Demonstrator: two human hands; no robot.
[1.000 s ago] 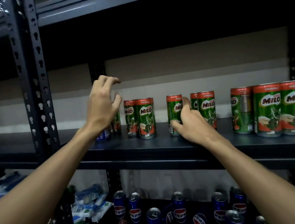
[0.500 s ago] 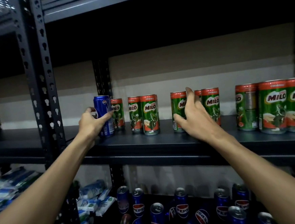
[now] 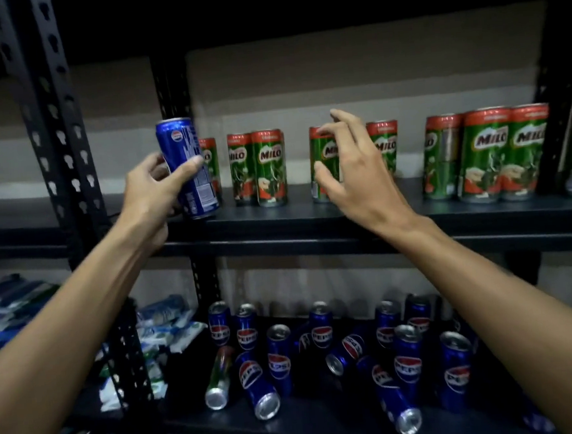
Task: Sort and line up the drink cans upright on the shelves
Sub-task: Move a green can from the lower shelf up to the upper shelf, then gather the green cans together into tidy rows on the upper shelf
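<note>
My left hand (image 3: 154,196) grips a blue Pepsi can (image 3: 183,146), tilted and lifted at the front left of the upper shelf (image 3: 278,226). Green Milo cans stand upright in small groups along that shelf: a pair (image 3: 263,169) in the middle and a bigger group (image 3: 488,154) to the right. My right hand (image 3: 356,173) hovers with fingers spread just in front of one Milo can (image 3: 320,152), not holding it. On the lower shelf (image 3: 294,421) are several Pepsi cans (image 3: 278,357), some upright, some lying on their sides.
A black perforated post (image 3: 63,142) rises left of my left hand, another post (image 3: 554,120) at the right. Blue and white packets (image 3: 163,325) lie on the lower left shelf. The shelf above hangs low and dark.
My left hand has lifted the Pepsi can off the upper shelf and pulled it forward, tilting it. My right hand has come off the Milo can and spread its fingers.
</note>
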